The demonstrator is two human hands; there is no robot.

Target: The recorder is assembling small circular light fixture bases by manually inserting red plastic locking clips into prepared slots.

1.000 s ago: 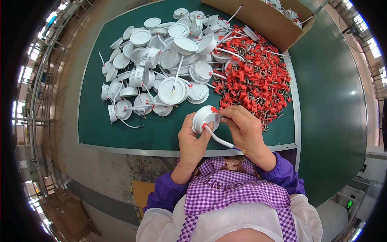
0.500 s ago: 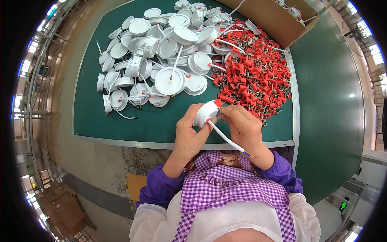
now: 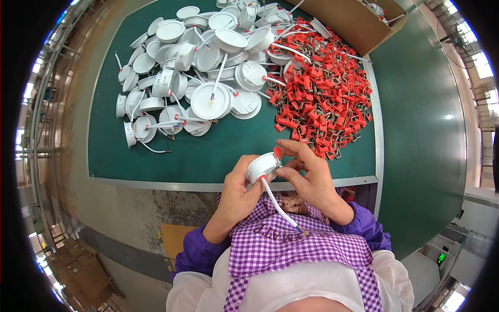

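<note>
My left hand (image 3: pixel 240 193) is closed around the side of a white round downlight (image 3: pixel 261 165). Its white cable (image 3: pixel 276 205) leaves a red grommet and hangs toward me, with bare coloured wire ends. On the lamp's right side sits a red spring clip (image 3: pixel 277 152) with a metal part below it. My right hand (image 3: pixel 311 177) grips at this clip, the thumb against the metal and the index finger arched by the red part; the exact contact is partly hidden. Both hands are just in front of the table's near edge.
A heap of white downlights (image 3: pixel 210 101) with cables covers the left of the green table (image 3: pixel 140 169). Beside it lies a pile of red spring clips (image 3: pixel 327 93). A cardboard box (image 3: pixel 353 26) holding more lamps stands at the back right. A metal strip (image 3: pixel 378 130) edges the table.
Both hands have drawn the downlight nearer to me. The right fingers have spread around the clip, the index finger now higher and the thumb lower. The view has shifted slightly.
</note>
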